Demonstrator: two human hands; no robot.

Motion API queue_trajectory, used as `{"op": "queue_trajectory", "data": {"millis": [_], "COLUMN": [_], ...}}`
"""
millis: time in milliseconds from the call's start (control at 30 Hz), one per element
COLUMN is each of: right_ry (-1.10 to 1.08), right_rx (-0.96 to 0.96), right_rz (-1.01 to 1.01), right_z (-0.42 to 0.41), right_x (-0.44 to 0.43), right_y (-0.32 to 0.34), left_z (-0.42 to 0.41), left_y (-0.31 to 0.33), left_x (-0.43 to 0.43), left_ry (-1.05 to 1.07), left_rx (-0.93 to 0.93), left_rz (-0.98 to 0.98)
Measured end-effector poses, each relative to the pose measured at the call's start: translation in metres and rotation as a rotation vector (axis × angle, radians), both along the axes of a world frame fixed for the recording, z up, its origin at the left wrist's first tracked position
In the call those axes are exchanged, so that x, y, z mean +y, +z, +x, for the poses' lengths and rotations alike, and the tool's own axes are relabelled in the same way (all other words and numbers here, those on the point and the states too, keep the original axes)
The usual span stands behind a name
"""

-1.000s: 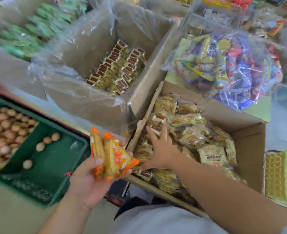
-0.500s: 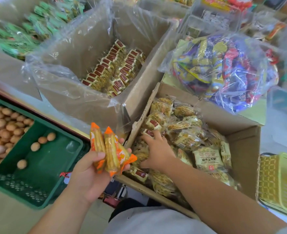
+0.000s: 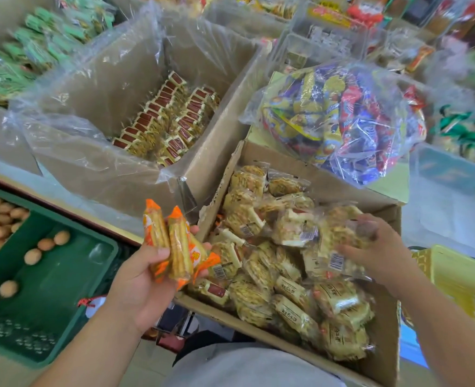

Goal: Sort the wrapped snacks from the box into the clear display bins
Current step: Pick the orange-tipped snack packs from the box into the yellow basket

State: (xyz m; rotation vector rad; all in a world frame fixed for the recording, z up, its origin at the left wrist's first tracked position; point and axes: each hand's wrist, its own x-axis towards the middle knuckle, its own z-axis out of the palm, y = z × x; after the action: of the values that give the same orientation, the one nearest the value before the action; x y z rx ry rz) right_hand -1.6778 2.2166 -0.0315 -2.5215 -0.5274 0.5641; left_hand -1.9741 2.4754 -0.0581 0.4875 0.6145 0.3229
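Note:
An open cardboard box (image 3: 384, 344) in front of me is full of clear-wrapped yellowish snack packets (image 3: 261, 275). My left hand (image 3: 138, 286) is at the box's left edge and grips a few orange-wrapped stick snacks (image 3: 174, 244) upright. My right hand (image 3: 381, 247), blurred by motion, is over the right side of the box. Its fingers and thumb curl round one clear-wrapped packet (image 3: 334, 238) on top of the pile. Clear display bins (image 3: 328, 43) stand at the back, behind the boxes.
A larger plastic-lined carton (image 3: 96, 88) with red-labelled snacks (image 3: 169, 118) sits behind left. A clear bag of colourful snacks (image 3: 342, 121) lies behind the box. A green crate (image 3: 71, 311) with round brown items is at the left, a yellow basket (image 3: 468, 286) at the right.
My right hand has moved from the left part of the box across to its right side and closed round a packet. My left hand still holds the orange snacks, almost unmoved.

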Motion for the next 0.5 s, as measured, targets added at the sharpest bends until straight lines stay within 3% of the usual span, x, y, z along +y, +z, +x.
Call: {"op": "queue_trajectory", "data": {"millis": [100,167,233,300,400,500], "right_ry": [0.038,-0.016,0.017,0.185,0.553,0.617], "right_rx": [0.022,-0.111,-0.355,-0.491,-0.316,0.020], "right_rz": [-0.250,-0.328,-0.228,-0.035,-0.053,-0.257], "right_z": [-0.003,-0.017,-0.041,-0.069,-0.105,-0.117], "right_x": [-0.009,0.002,0.026,0.059,0.112,0.150], "right_y": [-0.004,-0.005,-0.002,-0.003,-0.024,-0.059], "left_z": [-0.001,-0.002,-0.002,-0.003,-0.003,-0.004], "left_y": [-0.001,-0.002,-0.003,-0.003,-0.003,-0.005], "left_x": [0.001,0.002,0.001,0.001,0.001,0.000], "left_ry": [-0.009,-0.015,-0.018,-0.012,-0.011,-0.003], "left_rx": [0.008,0.005,-0.006,-0.026,-0.061,-0.086], "left_rz": [0.024,0.030,0.025,0.015,0.007,0.008]}}
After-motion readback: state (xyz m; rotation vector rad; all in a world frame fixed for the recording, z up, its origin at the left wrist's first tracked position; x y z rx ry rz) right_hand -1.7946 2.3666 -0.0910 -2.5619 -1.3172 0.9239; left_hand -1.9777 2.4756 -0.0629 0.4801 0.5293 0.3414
